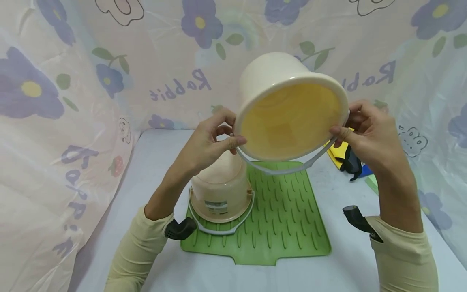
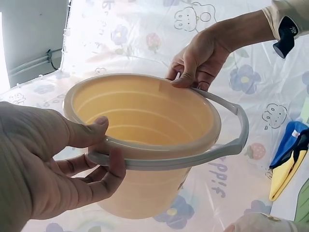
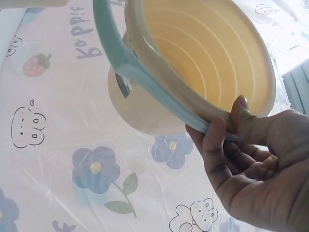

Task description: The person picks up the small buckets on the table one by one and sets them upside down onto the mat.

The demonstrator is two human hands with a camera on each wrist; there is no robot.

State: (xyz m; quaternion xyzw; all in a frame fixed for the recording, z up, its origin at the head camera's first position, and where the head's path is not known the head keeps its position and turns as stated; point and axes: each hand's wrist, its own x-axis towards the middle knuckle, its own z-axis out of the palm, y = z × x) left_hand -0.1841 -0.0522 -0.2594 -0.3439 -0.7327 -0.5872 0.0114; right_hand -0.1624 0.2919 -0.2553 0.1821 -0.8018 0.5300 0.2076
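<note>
A cream bucket (image 1: 277,67) is held up in the air, tilted so that its open mouth faces me. My left hand (image 1: 209,140) pinches its rim on the left, thumb on the inner edge. On the opposite side my right hand (image 1: 372,132) grips the rim and the end of the grey handle (image 1: 282,170). The yellowish inside has ring lines in the right wrist view. Below on the left, a second bucket (image 1: 220,190) stands upside down on a green mat (image 1: 284,227), its handle lying around its rim and a label on its side.
The mat lies on a white-covered table (image 1: 350,259). Behind my right hand, a yellow, black and blue item (image 1: 350,158) lies beside a light green piece (image 1: 371,183). Flower-printed sheets (image 1: 164,48) hang at the back and both sides.
</note>
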